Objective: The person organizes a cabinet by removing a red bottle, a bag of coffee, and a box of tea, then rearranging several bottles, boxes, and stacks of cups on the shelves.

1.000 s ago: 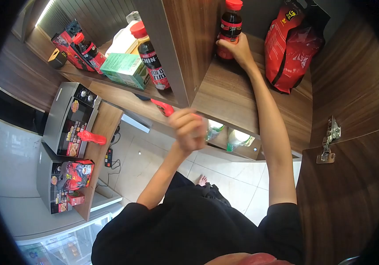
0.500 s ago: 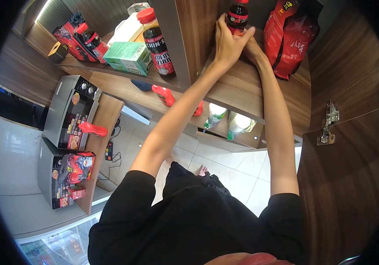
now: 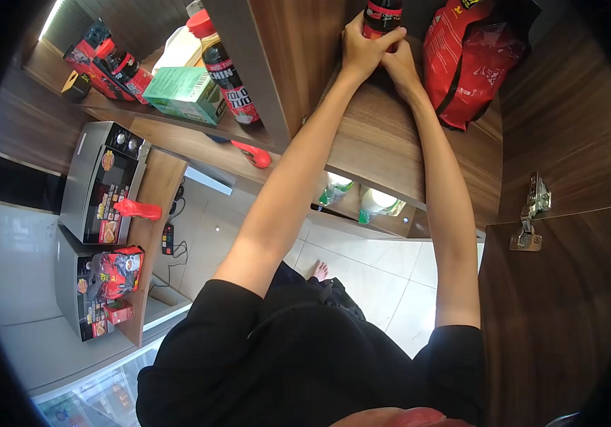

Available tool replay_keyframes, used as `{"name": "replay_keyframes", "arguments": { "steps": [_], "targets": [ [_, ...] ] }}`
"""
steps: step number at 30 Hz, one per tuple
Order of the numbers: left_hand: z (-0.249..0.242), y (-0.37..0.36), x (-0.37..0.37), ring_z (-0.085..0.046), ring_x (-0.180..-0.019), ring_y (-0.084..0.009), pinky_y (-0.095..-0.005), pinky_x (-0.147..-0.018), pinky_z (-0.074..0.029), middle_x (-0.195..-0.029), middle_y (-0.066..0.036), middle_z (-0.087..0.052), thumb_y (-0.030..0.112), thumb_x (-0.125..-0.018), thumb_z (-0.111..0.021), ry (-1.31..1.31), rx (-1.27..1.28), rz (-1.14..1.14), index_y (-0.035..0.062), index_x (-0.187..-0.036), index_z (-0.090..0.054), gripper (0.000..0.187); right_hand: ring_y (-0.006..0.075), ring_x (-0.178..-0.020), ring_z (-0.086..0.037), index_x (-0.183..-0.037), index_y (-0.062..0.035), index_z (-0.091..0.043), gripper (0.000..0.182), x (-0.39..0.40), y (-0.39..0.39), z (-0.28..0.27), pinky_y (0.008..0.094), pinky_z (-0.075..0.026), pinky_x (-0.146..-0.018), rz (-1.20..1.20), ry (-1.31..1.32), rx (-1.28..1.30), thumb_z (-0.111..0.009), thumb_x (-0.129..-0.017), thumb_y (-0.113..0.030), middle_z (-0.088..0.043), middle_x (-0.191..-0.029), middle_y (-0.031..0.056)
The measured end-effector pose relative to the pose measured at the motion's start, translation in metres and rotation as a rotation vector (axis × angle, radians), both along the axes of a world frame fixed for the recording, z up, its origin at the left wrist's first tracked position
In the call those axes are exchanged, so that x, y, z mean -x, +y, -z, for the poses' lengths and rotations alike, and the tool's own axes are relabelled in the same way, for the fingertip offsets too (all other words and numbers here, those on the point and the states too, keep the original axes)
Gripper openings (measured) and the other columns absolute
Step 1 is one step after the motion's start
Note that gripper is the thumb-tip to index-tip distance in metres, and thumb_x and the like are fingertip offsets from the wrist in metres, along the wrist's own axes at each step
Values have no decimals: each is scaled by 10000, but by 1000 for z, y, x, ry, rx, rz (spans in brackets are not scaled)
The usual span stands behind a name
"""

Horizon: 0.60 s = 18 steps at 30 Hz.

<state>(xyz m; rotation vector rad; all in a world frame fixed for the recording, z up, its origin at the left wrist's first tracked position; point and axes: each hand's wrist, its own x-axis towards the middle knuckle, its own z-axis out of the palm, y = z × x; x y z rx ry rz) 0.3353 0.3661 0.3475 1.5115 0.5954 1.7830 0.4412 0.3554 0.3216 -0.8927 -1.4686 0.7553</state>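
Observation:
A dark sauce bottle with a red and black label [image 3: 382, 16] stands upright inside the cabinet compartment, its top cut off by the frame edge. Around its left side and front wraps my left hand [image 3: 364, 48], with the thumb reaching across. My right hand [image 3: 399, 62] closes on the bottle's lower right side, its fingers partly hidden behind the left thumb. Just right of the hands is a large red and black pouch [image 3: 463, 62] on the same shelf [image 3: 384, 135].
Left of a vertical divider [image 3: 277, 57] are another sauce bottle [image 3: 228, 78], a green box [image 3: 183, 94] and red packs. White-and-green bottles [image 3: 378, 203] sit below. An open door with a metal hinge [image 3: 530, 213] is at the right. Microwaves [image 3: 102, 181] stand at the far left.
The view has shifted slightly, so the left shelf items appear further left. The bottle and both hands sit a little higher in the frame, and my right hand's fingers show more beside the bottle.

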Motion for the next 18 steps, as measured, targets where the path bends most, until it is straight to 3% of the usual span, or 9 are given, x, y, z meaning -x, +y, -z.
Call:
{"name": "replay_keyframes", "arguments": {
  "steps": [4,6,10,16,18],
  "targets": [
    [-5,-6,0,-664,-734,-120,-286,-714,-536,-834,-53,-721,236,-750,-853,29,17,-28,29,-898,-689,303,258,-901,-710,-1061,49,-639,402,-3,1,-4,375,-545,-782,184,-192,-30,-721,-765,-212,-726,-930,171],
    [-8,-8,0,-691,-719,-181,-334,-704,-550,-803,-86,-724,234,-704,-860,67,-9,-100,35,-905,-689,331,334,-947,-721,-1067,51,-639,393,4,-12,-13,401,-544,-790,280,-242,-37,-710,-787,-215,-724,-921,229],
    [-11,-16,-2,-710,-679,-234,-364,-672,-560,-771,-104,-726,257,-657,-881,57,-118,-208,28,-888,-688,378,377,-922,-713,-1066,-2,-644,326,5,-20,-18,414,-551,-744,337,-306,-250,-715,-796,-170,-715,-867,229],
    [-15,-25,-1,-711,-657,-224,-356,-655,-557,-750,-107,-728,321,-681,-879,31,-178,-263,21,-854,-687,397,376,-885,-713,-1058,-13,-643,332,9,-27,-26,430,-550,-721,351,-298,-369,-718,-793,-199,-704,-830,217],
    [-28,-43,10,-695,-900,-274,-375,-812,-540,-992,-200,-698,297,-786,-827,145,-46,-140,-16,-1093,-640,476,325,-824,-728,-1002,11,-664,283,6,-26,-23,411,-544,-693,421,-375,-354,-724,-786,-161,-712,-814,202]
  ]
}}
